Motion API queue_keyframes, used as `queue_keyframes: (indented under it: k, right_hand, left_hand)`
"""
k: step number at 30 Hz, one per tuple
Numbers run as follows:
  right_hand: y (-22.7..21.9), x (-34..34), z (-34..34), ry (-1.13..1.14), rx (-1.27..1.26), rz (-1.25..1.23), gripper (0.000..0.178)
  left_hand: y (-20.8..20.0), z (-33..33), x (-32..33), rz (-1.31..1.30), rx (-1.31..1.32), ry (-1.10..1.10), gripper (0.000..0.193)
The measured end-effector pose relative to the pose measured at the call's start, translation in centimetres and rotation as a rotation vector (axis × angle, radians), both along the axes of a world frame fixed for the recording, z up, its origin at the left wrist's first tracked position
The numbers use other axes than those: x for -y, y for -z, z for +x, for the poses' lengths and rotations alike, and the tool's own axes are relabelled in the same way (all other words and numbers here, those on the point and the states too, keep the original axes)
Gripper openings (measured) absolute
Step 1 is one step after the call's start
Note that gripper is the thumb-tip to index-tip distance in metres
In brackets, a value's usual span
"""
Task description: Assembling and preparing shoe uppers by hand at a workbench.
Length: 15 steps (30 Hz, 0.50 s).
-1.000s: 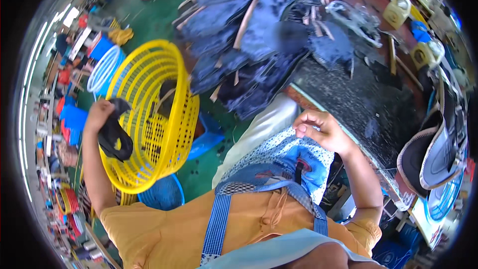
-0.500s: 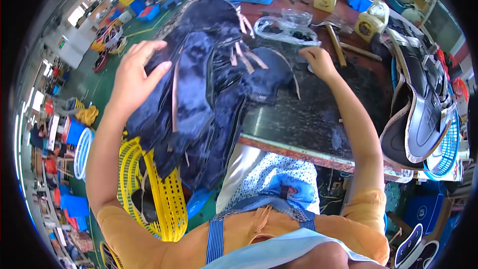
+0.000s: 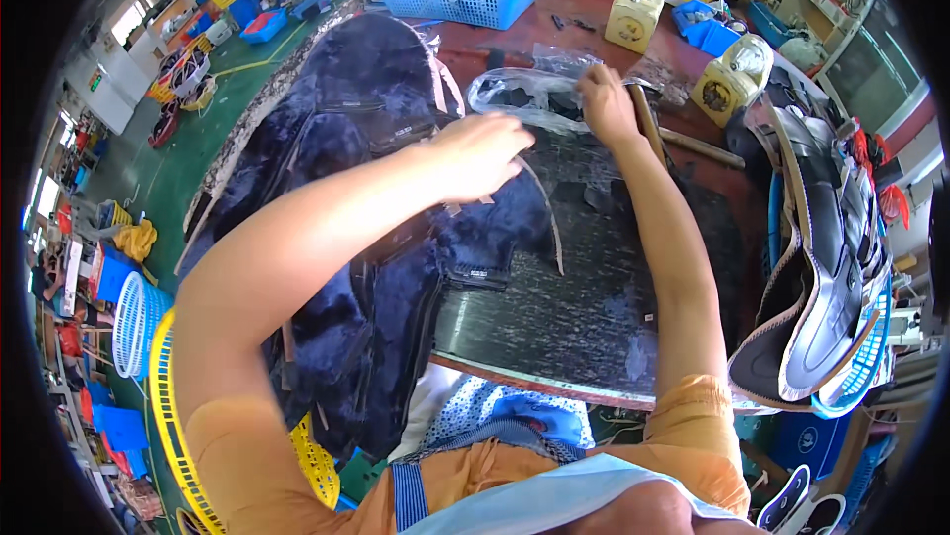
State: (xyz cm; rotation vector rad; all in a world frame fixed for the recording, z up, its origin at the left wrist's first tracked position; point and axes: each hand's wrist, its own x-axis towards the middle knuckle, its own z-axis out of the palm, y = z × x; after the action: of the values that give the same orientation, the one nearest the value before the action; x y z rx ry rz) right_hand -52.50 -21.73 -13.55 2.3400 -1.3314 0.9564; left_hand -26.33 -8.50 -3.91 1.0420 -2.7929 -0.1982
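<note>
Dark blue plush pieces [image 3: 341, 174] with black edging and pale strips lie piled over the left side of the table, hanging off its near edge. Above the pile, my left hand [image 3: 480, 154] reaches rightward, slightly blurred, its fingers extended and apart with nothing seen in them. My right hand [image 3: 606, 111] is at the right end of a clear plastic bag [image 3: 500, 92] holding small black pieces. Its fingers are curled together; what they grip, if anything, is hidden. A hammer [image 3: 648, 124] lies just right of that hand.
A blue basket [image 3: 465, 2] stands at the table's far edge. Two yellowish containers [image 3: 634, 15] are at the back right. Black molded pieces [image 3: 816, 268] are stacked at the right over a blue basket [image 3: 859, 367]. A yellow basket [image 3: 163, 406] sits low at the left.
My left hand has swung from the left of the plush pile across it to the right. My right hand has moved up to the plastic bag. The view has shifted a little.
</note>
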Motion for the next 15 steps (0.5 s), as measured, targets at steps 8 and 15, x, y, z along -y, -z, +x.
queue_keyframes:
  k: [8,15]
  right_hand:
    - [2.2,1.3,0.6,0.267,-0.232,0.493,0.048]
    - [-0.7,3.6,5.7,0.110,-0.323,0.683,0.052]
  left_hand:
    - [9.8,-7.3,10.8,0.218,-0.011,-0.325,0.050]
    - [12.6,-3.8,13.6,0.203,-0.468,-0.317,0.020]
